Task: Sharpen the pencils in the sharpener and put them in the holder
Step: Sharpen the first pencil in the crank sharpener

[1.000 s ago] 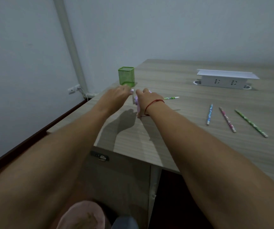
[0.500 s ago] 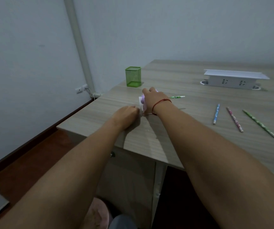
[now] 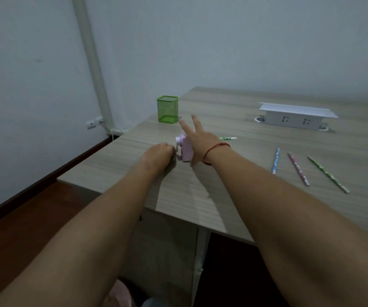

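Note:
A pink crank sharpener (image 3: pixel 186 151) stands on the wooden desk (image 3: pixel 234 196) near its left edge. My left hand (image 3: pixel 159 152) grips the white crank on its left side, fingers curled. My right hand (image 3: pixel 197 141) rests on the sharpener's top and right side, two fingers stretched out toward the holder. A green patterned pencil (image 3: pixel 228 138) sticks out to the right from behind my right hand. The green mesh holder (image 3: pixel 167 109) stands behind, with no pencil showing above its rim. Three more pencils lie at the right: blue (image 3: pixel 275 160), pink (image 3: pixel 298 169) and green (image 3: pixel 328 175).
A white power-socket box (image 3: pixel 296 117) sits at the back right of the desk. The desk's left edge drops to a dark floor beside the wall, where a white pipe (image 3: pixel 92 63) runs up. A cabinet front shows below the desk's front edge.
My left hand came down from the sharpener's top to the crank at its lower left. My right hand's fingers have lifted and spread. The camera view shifted a little.

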Demonstrator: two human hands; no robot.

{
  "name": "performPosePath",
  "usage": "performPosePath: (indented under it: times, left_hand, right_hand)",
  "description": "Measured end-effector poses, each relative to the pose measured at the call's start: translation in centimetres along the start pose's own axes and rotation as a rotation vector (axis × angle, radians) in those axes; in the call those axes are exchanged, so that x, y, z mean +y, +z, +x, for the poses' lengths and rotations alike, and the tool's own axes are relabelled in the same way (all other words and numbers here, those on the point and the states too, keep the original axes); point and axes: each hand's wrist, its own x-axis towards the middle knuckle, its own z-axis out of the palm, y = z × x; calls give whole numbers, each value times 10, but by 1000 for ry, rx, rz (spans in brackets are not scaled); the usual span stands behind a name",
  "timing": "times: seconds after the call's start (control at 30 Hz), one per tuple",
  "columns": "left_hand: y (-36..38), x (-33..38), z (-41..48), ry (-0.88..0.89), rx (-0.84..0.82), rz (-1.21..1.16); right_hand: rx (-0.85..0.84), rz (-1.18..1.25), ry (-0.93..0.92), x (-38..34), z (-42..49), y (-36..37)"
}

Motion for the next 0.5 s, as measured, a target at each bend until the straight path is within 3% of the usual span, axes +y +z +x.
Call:
performPosePath:
  times: [0.1, 0.2, 0.37, 0.5]
  left_hand:
    - [-5, 3, 0, -70, -57, -53]
    - [-12, 8, 4, -143, -91, -170]
    - [-27, 14, 17, -238, 88, -499]
    - [-37, 41, 28, -169, 180, -600]
  right_hand:
    - [56, 69, 71, 15, -13, -12]
    - [98, -109, 133, 23, -29, -16]
    - [170, -204, 103, 20, -29, -9]
    - [171, -208, 91, 19, -25, -8]
